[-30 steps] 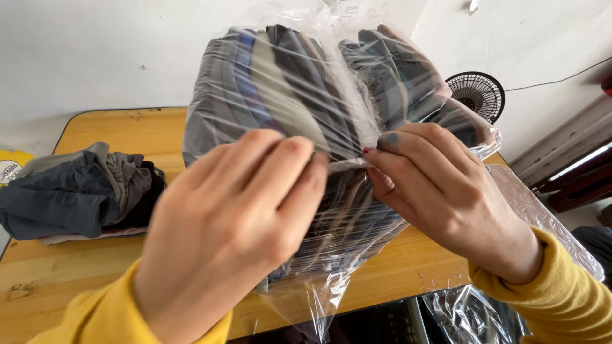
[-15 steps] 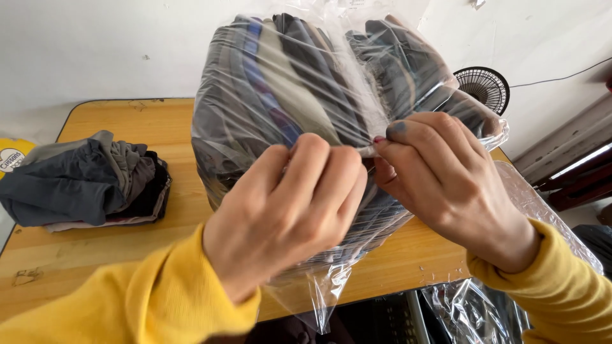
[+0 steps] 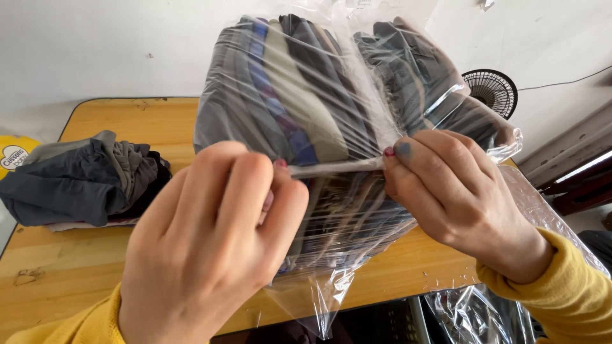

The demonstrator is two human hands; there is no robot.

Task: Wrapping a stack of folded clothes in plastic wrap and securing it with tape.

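Hands lifted over worktop [image 3: 95,267]: left grip [image 3: 217,248] and right grip [image 3: 446,191] each pinch the strip [image 3: 335,167] stretched between them. Behind it, bagged clothes [image 3: 299,114]; left of the grip, dark bundle [image 3: 83,181].

Wooden table [image 3: 146,127] with dark rim. Pile of grey garments [image 3: 83,181] at its left edge. Black fan [image 3: 489,92] against white wall [image 3: 95,44]. Crumpled clear plastic [image 3: 475,315] lower right.

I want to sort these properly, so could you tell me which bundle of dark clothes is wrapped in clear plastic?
The bundle in plastic, pinched by the left hand and right hand; the loose pile on the table is unwrapped.
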